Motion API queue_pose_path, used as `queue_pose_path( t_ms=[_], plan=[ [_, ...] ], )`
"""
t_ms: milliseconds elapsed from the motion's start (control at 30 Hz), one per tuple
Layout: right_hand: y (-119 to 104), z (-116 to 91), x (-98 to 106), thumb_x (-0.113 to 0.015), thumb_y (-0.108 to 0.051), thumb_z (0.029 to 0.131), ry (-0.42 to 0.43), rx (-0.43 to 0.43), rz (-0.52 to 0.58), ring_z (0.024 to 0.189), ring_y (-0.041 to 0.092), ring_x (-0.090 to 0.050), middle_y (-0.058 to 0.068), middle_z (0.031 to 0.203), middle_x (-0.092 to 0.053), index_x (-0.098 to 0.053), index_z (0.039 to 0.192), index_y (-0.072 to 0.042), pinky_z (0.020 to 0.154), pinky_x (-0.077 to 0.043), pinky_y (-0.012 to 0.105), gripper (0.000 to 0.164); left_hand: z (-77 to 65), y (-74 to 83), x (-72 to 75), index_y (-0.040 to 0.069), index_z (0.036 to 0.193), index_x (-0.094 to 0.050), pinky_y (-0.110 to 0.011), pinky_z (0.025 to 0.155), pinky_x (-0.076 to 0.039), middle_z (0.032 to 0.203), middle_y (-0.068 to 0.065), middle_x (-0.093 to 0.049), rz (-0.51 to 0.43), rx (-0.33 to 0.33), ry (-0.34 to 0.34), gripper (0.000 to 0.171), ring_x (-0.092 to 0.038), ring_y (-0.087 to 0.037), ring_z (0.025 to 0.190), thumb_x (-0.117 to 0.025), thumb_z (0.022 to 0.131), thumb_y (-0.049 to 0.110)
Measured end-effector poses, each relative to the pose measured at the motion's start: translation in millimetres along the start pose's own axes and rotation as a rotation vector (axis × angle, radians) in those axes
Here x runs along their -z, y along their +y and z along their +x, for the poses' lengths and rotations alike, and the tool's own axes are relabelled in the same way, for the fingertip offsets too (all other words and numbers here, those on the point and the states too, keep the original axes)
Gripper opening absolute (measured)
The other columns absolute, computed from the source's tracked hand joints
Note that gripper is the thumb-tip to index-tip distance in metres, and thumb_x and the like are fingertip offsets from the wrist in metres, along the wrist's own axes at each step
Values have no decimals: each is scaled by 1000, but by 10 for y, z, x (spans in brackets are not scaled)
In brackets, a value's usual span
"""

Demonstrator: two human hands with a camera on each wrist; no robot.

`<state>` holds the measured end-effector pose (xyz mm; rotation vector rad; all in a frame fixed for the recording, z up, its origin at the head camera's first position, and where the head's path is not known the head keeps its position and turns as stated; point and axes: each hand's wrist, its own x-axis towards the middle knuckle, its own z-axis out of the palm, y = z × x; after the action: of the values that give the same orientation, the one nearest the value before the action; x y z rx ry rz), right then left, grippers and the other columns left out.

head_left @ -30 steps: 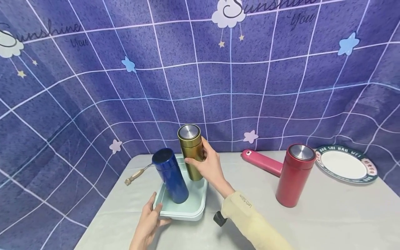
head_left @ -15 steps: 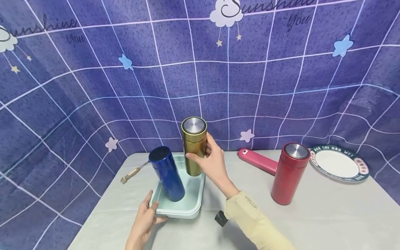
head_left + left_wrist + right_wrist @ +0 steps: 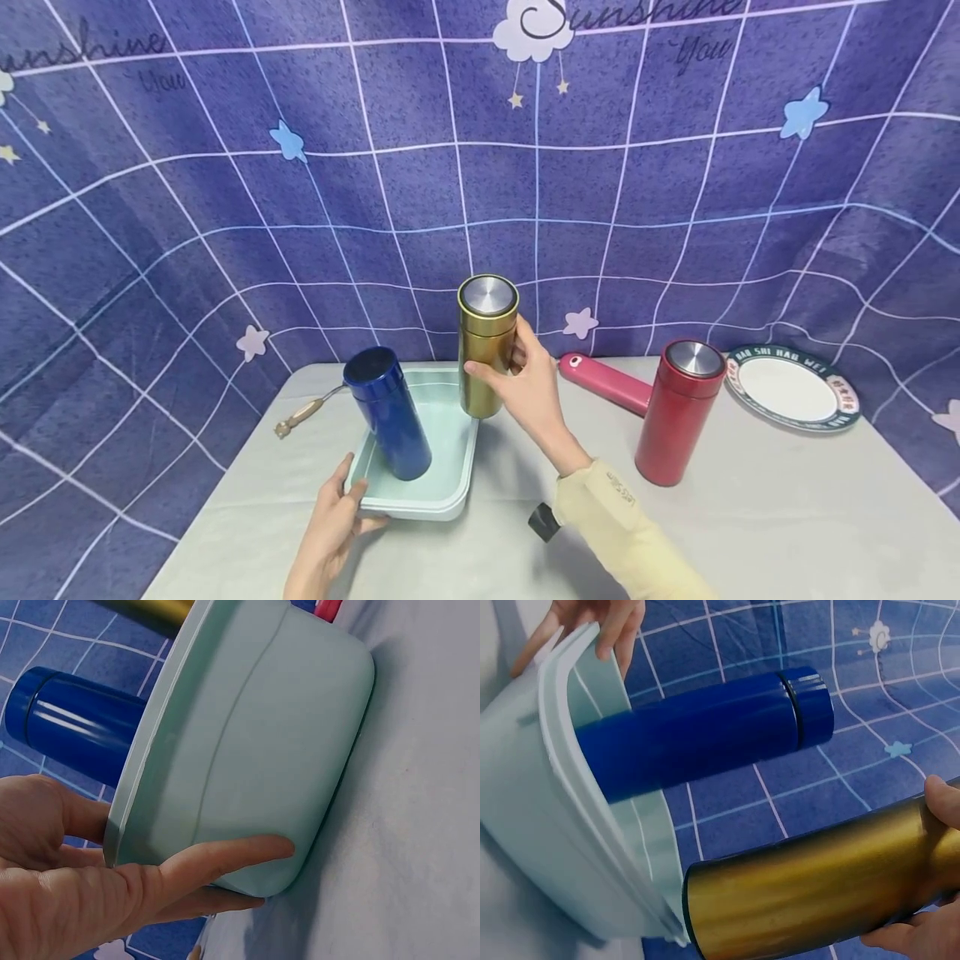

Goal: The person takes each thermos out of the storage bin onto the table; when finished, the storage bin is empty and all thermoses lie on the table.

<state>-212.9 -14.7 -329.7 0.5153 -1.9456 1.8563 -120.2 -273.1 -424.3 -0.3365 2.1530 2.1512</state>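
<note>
My right hand point(image 3: 529, 390) grips a gold thermos point(image 3: 480, 367) with a silver-topped lid. The bottle is upright at the right rim of the pale green plastic tub point(image 3: 411, 508); in the right wrist view its base point(image 3: 705, 915) hangs by the rim. A blue thermos point(image 3: 393, 421) stands inside the tub, leaning slightly left in the head view. At the tub's front left corner my left hand point(image 3: 330, 517) holds on, with fingers along the outer wall and rim, as the left wrist view also shows in the tub's side point(image 3: 247, 750).
To the right stands a red thermos point(image 3: 678, 417). Behind it lie a pink stick-like item with an eye point(image 3: 603, 382) and a green-rimmed white plate point(image 3: 787, 387). A tool with a wooden handle point(image 3: 303, 412) lies left of the tub on the pale tablecloth point(image 3: 720, 533); a patterned curtain point(image 3: 405, 192) hangs behind.
My right hand has lifted the gold thermos from inside the tub and carried it right, to above the tub's right rim. The left hand stays on the tub's corner.
</note>
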Motion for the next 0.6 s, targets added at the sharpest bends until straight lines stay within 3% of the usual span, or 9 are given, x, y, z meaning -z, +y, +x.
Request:
queue_pose_path(
  t_ms=[367, 600],
  plan=[
    [152, -45, 289, -86, -8, 73, 46, -45, -40, 101, 24, -67, 13, 115, -69, -52, 138, -13, 90, -56, 39, 73, 10, 11, 7, -6, 148, 21, -68, 90, -46, 153, -39, 14, -13, 6, -14, 63, -13, -60, 135, -22, 103, 3],
    [300, -94, 480, -85, -9, 74, 92, -95, -86, 102, 26, -67, 15, 113, -69, -56, 131, -10, 92, -55, 40, 64, 12, 2, 8, -5, 148, 22, -69, 89, -45, 153, -39, 14, -26, -1, -18, 63, -13, -60, 136, -22, 103, 3]
  ],
)
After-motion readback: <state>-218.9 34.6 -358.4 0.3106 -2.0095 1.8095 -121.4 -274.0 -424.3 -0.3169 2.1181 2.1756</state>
